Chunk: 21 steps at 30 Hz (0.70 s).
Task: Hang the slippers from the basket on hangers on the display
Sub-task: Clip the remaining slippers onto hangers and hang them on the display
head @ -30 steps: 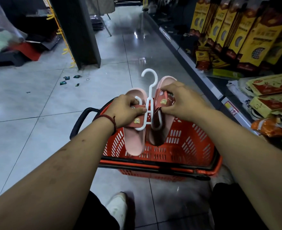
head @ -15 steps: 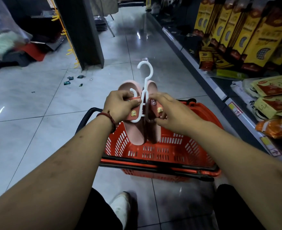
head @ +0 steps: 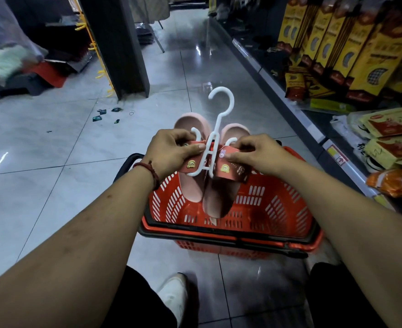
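Above the red basket, seen from the head camera, a white plastic hanger stands nearly upright, its smooth rounded hook tipped slightly towards the shelf side; two curled prongs branch from its ladder-like stem. Either side of that stem hang two pale pink slippers of matt moulded foam, toes up, heels dangling into the basket; the left slipper and right slipper each carry a broad red strap studded with small yellow charms. The left hand, a red cord bracelet at its wrist, has its fingers curled over the left slipper's strap, the thumb pressed flat along it by the stem; the right hand pinches the right slipper's strap between thumb and bent fingers, just under the right prong. The basket is slotted lattice plastic with a black rim and a black handle; it sits on glossy grey tiles; beyond its right side, yellow cartons line a shelf. Half a second ago the right slipper sat narrow and tucked against the left one; it has since swung flat, its strap spread wide and the right prong uncovered.
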Tool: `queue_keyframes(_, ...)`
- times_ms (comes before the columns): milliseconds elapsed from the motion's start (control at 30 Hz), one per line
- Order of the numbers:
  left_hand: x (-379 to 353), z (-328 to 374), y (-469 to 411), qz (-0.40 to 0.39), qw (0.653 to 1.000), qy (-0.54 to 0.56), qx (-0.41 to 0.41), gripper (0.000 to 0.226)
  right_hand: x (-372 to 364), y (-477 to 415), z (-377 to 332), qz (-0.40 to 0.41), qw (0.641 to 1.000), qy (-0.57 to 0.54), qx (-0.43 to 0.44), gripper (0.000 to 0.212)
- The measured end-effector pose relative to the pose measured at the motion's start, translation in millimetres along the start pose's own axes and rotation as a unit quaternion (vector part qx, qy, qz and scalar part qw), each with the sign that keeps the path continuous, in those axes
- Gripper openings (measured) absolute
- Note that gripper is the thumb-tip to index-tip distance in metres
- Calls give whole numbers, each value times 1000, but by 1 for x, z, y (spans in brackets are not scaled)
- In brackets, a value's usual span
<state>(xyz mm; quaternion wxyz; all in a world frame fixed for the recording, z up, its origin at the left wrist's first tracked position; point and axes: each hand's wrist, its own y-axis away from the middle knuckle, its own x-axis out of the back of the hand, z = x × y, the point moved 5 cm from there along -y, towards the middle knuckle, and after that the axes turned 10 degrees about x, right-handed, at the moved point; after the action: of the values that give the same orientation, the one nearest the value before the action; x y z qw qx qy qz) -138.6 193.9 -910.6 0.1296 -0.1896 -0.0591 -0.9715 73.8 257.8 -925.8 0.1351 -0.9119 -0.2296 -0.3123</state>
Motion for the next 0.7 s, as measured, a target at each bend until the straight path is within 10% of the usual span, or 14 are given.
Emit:
queue_keyframes(333,-3,2,4,-5,1000,20,23,14,-17,3,-2,63,984,-157,-61,3)
queue_keyframes(533,2,13,25,-51,969,-240,-2,46,4,25,-19,187,978,-93,-25,8)
queue_keyframes(700,-17,46,56,26,937,-342,-69,29,36,63,-43,174,983,-50,31,6)
